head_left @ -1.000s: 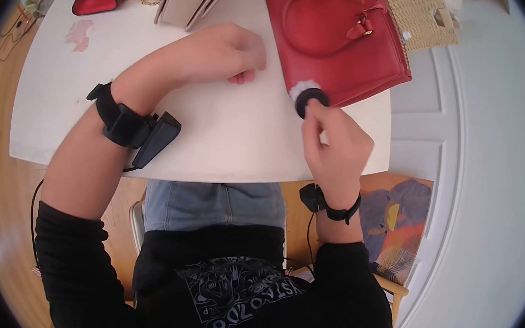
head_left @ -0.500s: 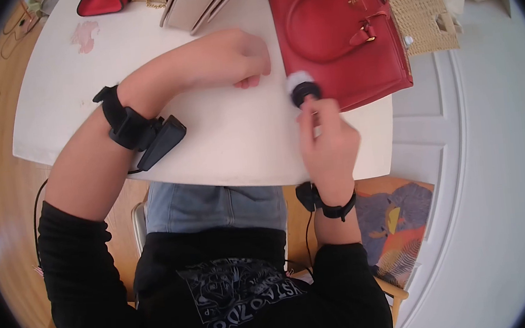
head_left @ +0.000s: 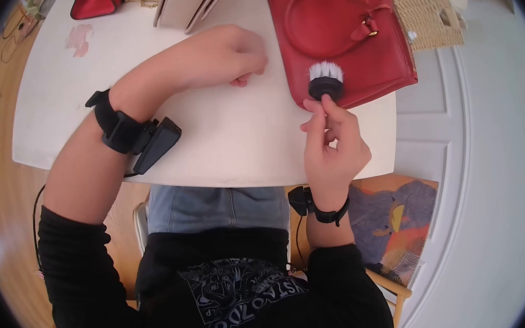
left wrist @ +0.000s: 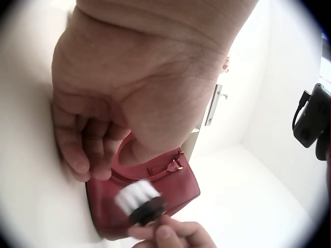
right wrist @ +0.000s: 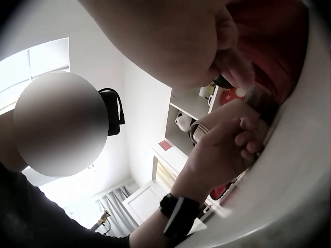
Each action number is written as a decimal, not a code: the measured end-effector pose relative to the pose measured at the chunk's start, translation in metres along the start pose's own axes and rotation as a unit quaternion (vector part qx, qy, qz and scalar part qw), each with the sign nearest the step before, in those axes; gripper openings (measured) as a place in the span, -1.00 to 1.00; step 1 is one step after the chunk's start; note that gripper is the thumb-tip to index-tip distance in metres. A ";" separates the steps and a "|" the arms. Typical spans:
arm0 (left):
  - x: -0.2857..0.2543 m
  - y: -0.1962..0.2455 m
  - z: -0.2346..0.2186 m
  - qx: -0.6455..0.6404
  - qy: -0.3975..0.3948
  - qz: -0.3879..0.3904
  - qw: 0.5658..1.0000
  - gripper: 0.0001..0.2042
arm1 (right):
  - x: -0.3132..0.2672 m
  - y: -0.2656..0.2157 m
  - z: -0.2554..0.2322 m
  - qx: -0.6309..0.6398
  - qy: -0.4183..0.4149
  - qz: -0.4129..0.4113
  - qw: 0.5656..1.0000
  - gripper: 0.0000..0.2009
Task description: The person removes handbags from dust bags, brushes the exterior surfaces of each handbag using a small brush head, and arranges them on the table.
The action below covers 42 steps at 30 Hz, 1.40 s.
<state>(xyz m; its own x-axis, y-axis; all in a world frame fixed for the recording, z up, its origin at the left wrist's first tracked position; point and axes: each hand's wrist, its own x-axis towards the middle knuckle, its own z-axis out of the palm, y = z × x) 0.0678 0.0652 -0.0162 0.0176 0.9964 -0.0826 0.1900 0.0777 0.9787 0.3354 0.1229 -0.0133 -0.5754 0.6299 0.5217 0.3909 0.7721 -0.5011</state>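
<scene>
In the head view a red handbag [head_left: 362, 81] lies flat on the white table [head_left: 229, 142], its handles folded over its front. My right hand [head_left: 337, 150] pinches a round black brush [head_left: 326, 87] with white bristles between thumb and fingers. The brush overlaps the bag's near edge, its bristles pointing away from me. Left of the bag, my left hand [head_left: 226, 53] rests on the table, fingers loosely curled and holding nothing. Its relaxed fingers show in the left wrist view too, with the brush slightly blurred below them. In the right wrist view my right hand mostly hides the brush.
Beyond my left hand stands a beige bag [head_left: 187, 3], with a smaller red bag [head_left: 95, 3] farther left. A woven straw bag [head_left: 414, 1] is at the right behind the red handbag. A pinkish patch [head_left: 79, 40] marks the tabletop. White door panels [head_left: 423, 98] flank the table's right side.
The right hand and brush have shifted to the right over the handbag's near edge, and the bristles now show sharply instead of blurred. My left hand stays in its place.
</scene>
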 end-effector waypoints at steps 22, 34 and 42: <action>-0.010 0.004 0.007 -0.144 -0.005 0.009 0.989 -0.76 | 0.014 -0.037 0.035 0.106 -0.169 -0.076 0.977 -0.42; -0.003 -0.005 0.010 -0.156 -0.012 0.034 0.987 -0.65 | 0.008 -0.035 0.032 0.083 -0.182 -0.091 0.975 -0.46; -0.007 0.005 0.010 -0.140 0.083 0.030 0.986 -0.71 | -0.033 -0.004 -0.011 0.147 -0.125 -0.233 0.953 -0.75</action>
<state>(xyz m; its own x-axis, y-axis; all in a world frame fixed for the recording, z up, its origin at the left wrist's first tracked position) 0.0781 0.0586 -0.0129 -0.1446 0.9894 -0.0129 -0.0863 0.0004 0.9963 0.3609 0.1002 -0.0214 -0.8052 0.1563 0.5720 -0.1456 0.8831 -0.4461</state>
